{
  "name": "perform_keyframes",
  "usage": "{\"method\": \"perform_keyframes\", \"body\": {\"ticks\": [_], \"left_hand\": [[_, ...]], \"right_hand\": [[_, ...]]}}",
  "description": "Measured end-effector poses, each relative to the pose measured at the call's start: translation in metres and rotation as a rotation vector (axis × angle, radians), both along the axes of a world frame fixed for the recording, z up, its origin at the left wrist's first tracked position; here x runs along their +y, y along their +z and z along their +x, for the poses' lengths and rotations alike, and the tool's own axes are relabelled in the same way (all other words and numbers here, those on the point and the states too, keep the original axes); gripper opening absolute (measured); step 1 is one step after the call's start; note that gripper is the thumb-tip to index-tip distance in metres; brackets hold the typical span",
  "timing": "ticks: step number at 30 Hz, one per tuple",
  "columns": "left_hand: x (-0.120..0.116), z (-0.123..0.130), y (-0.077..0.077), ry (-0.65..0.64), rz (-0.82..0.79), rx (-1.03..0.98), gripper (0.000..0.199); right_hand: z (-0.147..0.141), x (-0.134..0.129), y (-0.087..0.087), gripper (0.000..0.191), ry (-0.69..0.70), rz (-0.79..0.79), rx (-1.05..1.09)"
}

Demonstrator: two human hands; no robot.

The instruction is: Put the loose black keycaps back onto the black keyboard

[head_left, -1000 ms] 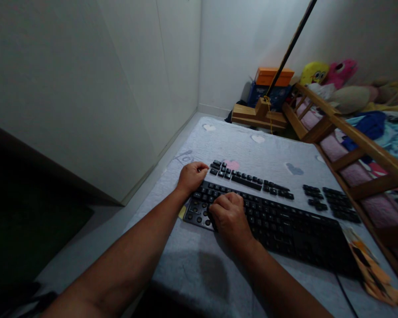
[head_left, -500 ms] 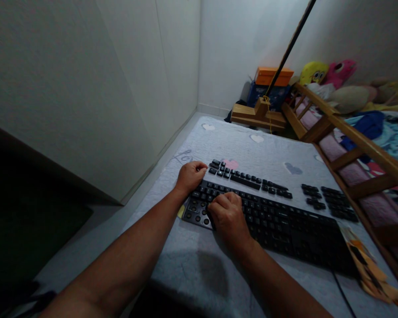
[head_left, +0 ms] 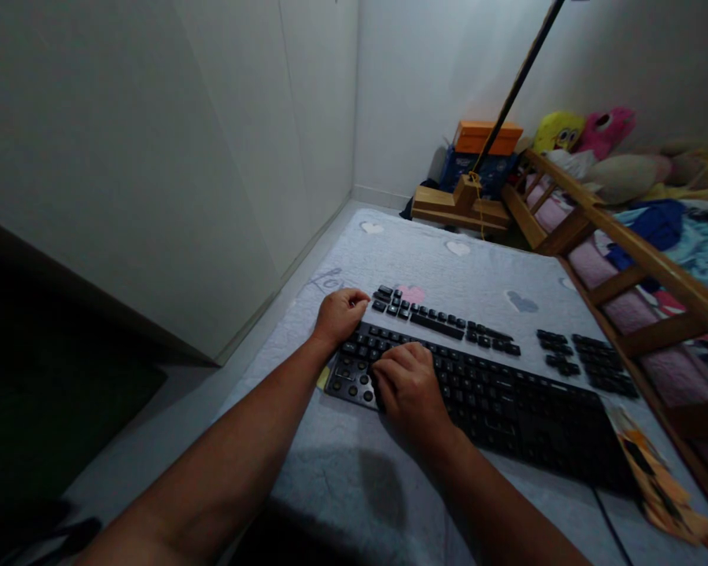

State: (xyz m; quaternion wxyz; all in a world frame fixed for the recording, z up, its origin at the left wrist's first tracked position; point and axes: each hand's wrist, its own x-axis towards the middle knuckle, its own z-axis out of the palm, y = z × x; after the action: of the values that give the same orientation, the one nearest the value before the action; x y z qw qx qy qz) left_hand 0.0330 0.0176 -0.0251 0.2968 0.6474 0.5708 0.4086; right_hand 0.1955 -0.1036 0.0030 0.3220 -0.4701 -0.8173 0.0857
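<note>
A black keyboard (head_left: pixel 484 393) lies on the pale, heart-patterned cloth (head_left: pixel 425 244). At its near left corner several keycaps are off and round key seats show. My left hand (head_left: pixel 341 316) is at the far left corner, thumb and fingers pressed together; anything between them is too small to name. Over the left part of the keys, my right hand (head_left: pixel 408 384) is curled with its fingertips down; what they grip is hidden. Loose black keycaps (head_left: pixel 442 317) lie in rows beyond the keyboard, among them a long spacebar (head_left: pixel 436 325). More loose keycaps (head_left: pixel 602 363) sit at the right.
An orange cloth (head_left: pixel 672 495) with dark thin items lies right of the keyboard, near its cable (head_left: pixel 610 523). A wooden bed rail (head_left: pixel 643 251) runs along the right. At the back stand a wooden base (head_left: pixel 460 206) with a pole and an orange box (head_left: pixel 488 137).
My right hand has shifted very slightly to the right over the keys. My left hand keeps its pinch at the corner.
</note>
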Motion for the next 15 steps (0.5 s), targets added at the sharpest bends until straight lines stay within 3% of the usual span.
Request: {"method": "perform_keyframes", "body": {"ticks": [4,8,15], "left_hand": [[0.001,0.0,0.001,-0.001,-0.002,0.006,0.019],[0.002,0.0,-0.001,-0.003,0.003,0.008,0.019],[0.001,0.0,0.0,-0.006,0.002,0.025,0.02]], "right_hand": [[0.011,0.006,0.011,0.018,-0.093,0.036,0.14],[0.025,0.024,0.02,0.02,-0.195,0.049,0.143],[0.045,0.097,0.031,0.013,-0.283,-0.141,-0.085]]}}
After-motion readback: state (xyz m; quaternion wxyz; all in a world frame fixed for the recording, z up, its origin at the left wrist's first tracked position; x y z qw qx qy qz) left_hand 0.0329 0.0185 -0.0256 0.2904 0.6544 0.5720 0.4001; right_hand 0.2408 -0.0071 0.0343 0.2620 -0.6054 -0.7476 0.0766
